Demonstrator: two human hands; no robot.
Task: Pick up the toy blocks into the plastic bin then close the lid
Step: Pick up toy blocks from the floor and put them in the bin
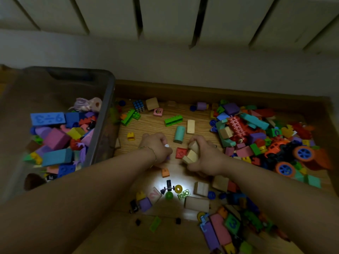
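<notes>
Many coloured toy blocks lie scattered over the wooden floor [156,125]. The open plastic bin [108,110] stands at the left, holding several blocks, among them a blue number block [48,118]. My left hand [156,146] is low over the floor at the centre, fingers curled around small pieces, one white and one purple at the fingertips. My right hand [205,156] grips several plain wooden blocks [191,153] just right of a red square block [181,153]. A teal cylinder [179,134] lies just beyond both hands.
A dense heap of blocks with an orange toy car [286,154] fills the right side. More blocks, a yellow ring [178,188] and a green ball [169,195] lie near me. A wooden skirting board and white wall close off the far side.
</notes>
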